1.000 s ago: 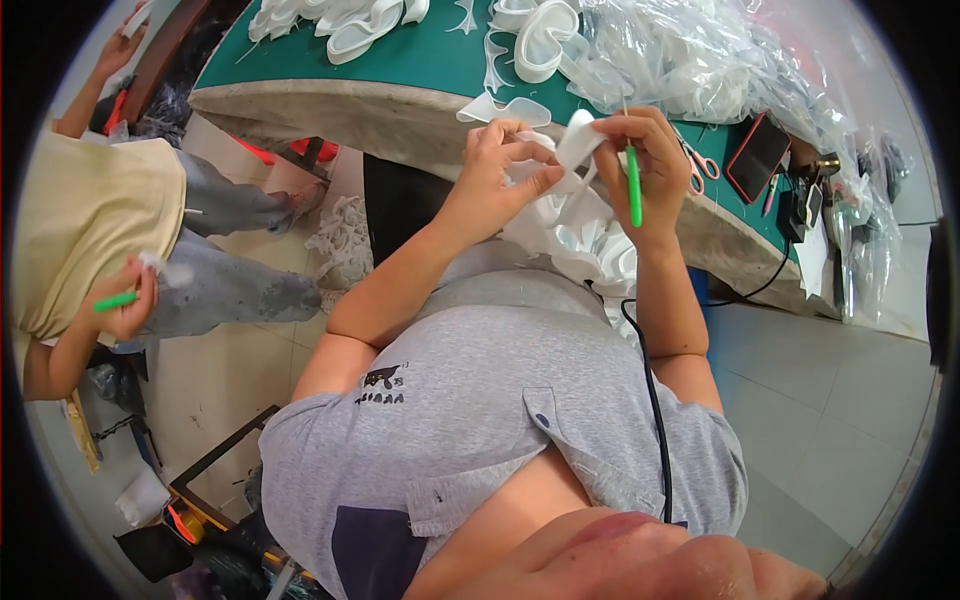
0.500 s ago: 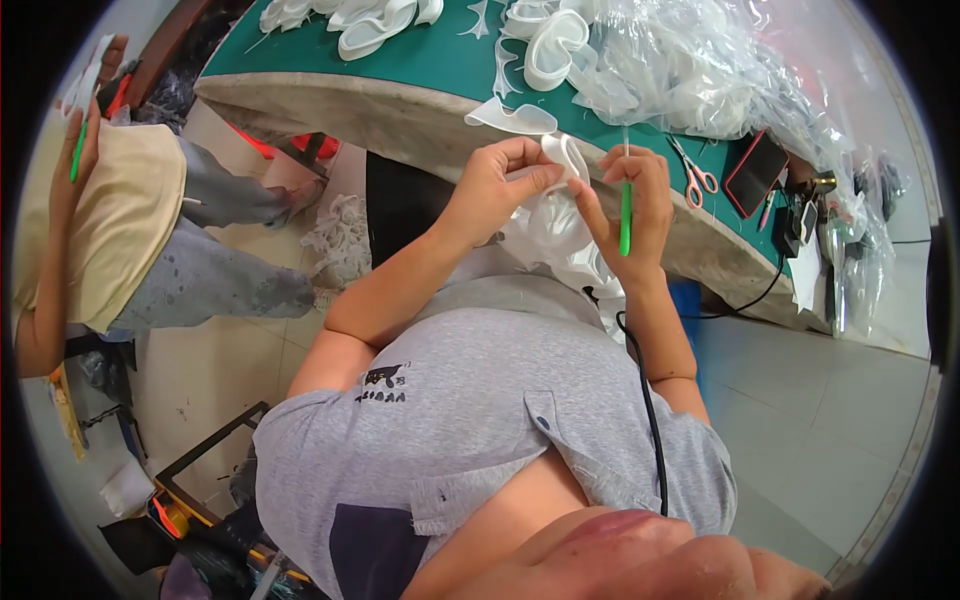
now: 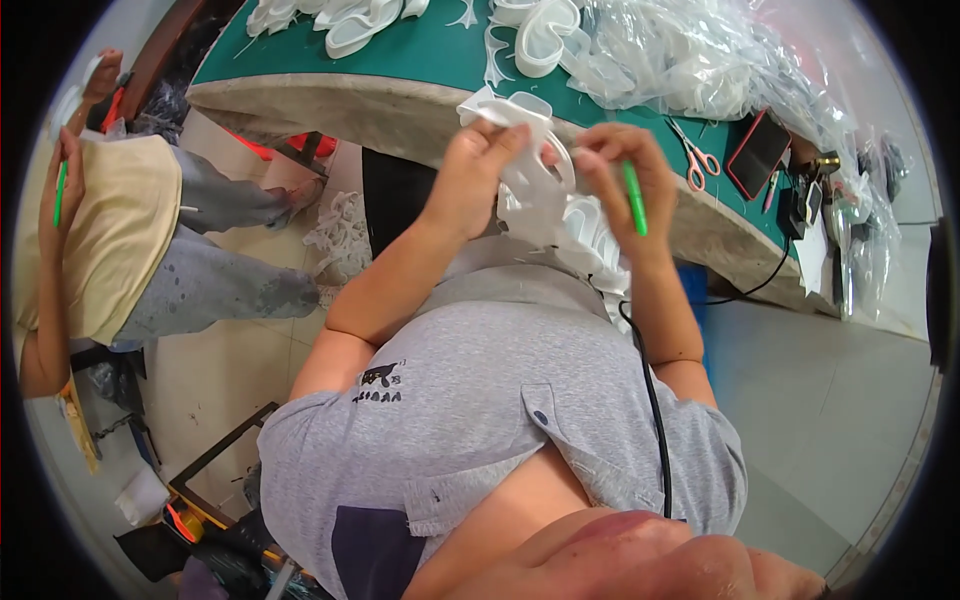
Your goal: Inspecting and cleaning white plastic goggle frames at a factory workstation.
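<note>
Between finger and thumb, my left hand (image 3: 468, 178) grips a thin white moulded piece (image 3: 530, 170) with a curved rim, held just off the table's near edge. My right hand (image 3: 635, 175), blurred by motion, is closed round a slim green-handled tool (image 3: 635, 198). The tool's working end is hidden or smeared. Its fingertips are close to the piece's right rim; whether they touch it I cannot tell. More white curved pieces (image 3: 590, 228) lie in my lap below both hands.
The green-topped table (image 3: 420, 50) holds white looped pieces (image 3: 548, 38), clear plastic bags (image 3: 660, 60), pink-handled scissors (image 3: 700, 165) and a phone (image 3: 760, 155). A black cable (image 3: 655, 420) runs down my front. At left, a co-worker (image 3: 110, 220) holds a similar green tool.
The white piece has turned and opened out in my left hand, which has moved slightly left. My right hand has shifted, tilting the green tool. The strip at the table edge now meets the held piece.
</note>
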The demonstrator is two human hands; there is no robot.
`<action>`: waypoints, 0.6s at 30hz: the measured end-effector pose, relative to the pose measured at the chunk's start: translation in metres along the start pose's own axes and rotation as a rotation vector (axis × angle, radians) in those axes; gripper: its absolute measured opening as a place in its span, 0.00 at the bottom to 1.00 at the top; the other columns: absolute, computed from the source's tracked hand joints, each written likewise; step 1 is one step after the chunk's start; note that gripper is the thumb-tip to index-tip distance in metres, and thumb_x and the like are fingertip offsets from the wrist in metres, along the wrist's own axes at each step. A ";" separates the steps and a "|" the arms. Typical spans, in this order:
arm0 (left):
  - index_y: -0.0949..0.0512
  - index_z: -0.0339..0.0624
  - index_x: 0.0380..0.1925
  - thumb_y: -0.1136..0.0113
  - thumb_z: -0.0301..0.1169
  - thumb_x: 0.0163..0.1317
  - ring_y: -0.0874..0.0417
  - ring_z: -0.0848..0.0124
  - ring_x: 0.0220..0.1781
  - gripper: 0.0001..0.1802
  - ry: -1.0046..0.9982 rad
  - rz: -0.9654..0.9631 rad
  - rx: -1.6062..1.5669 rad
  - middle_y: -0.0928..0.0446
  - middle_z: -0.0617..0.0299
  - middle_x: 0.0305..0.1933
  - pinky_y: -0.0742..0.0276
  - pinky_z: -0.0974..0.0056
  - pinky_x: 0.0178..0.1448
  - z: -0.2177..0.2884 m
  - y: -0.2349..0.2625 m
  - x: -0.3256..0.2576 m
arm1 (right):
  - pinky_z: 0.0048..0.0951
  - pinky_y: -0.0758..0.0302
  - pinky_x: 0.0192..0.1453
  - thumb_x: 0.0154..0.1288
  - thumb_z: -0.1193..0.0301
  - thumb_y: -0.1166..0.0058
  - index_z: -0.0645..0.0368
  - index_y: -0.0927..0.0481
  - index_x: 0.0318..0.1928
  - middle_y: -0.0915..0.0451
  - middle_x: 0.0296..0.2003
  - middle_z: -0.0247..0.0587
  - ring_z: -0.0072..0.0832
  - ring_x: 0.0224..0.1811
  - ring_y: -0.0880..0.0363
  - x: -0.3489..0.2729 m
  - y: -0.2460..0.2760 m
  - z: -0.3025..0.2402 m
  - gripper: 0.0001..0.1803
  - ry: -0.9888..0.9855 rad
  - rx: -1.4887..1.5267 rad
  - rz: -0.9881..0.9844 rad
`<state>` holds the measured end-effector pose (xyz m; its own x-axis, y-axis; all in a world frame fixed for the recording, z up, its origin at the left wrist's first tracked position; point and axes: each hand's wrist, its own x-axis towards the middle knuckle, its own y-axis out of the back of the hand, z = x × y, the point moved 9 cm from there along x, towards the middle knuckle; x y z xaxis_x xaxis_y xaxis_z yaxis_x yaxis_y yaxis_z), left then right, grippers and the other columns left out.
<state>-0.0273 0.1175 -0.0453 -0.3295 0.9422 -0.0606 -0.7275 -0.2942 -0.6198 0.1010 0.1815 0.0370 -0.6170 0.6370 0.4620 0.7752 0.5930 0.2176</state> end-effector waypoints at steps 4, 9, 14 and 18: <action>0.28 0.36 0.45 0.46 0.31 0.66 0.17 0.66 0.34 0.12 -0.133 -0.022 -0.020 0.21 0.54 0.34 0.19 0.61 0.42 0.048 0.007 -0.015 | 0.22 0.30 0.45 0.64 0.72 0.46 0.62 0.28 0.34 0.20 0.38 0.42 0.20 0.37 0.27 -0.002 0.074 0.010 0.07 -0.042 0.006 0.110; 0.29 0.35 0.43 0.46 0.34 0.67 0.19 0.66 0.32 0.13 -0.431 -0.063 -0.086 0.25 0.55 0.32 0.18 0.61 0.38 0.124 0.001 -0.060 | 0.22 0.34 0.45 0.61 0.75 0.43 0.60 0.28 0.32 0.20 0.38 0.43 0.20 0.38 0.28 -0.038 0.068 0.036 0.06 -0.219 -0.084 -0.144; 0.30 0.37 0.39 0.43 0.23 0.62 0.16 0.66 0.31 0.07 -0.402 0.094 0.434 0.23 0.55 0.32 0.17 0.62 0.35 0.105 -0.022 -0.052 | 0.27 0.30 0.50 0.60 0.76 0.43 0.61 0.28 0.35 0.21 0.42 0.46 0.24 0.40 0.25 -0.039 0.048 0.019 0.07 -0.149 0.101 -0.108; 0.29 0.40 0.39 0.40 0.26 0.61 0.20 0.74 0.33 0.09 0.051 -0.018 0.222 0.23 0.60 0.31 0.23 0.70 0.39 0.011 -0.031 -0.026 | 0.26 0.29 0.51 0.57 0.78 0.41 0.61 0.31 0.38 0.24 0.46 0.47 0.25 0.44 0.25 -0.024 -0.001 -0.008 0.12 -0.080 0.239 -0.184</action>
<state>-0.0029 0.1006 -0.0164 -0.2883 0.9529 -0.0944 -0.8494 -0.3000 -0.4341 0.1160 0.1623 0.0326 -0.7602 0.5392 0.3625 0.6015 0.7950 0.0789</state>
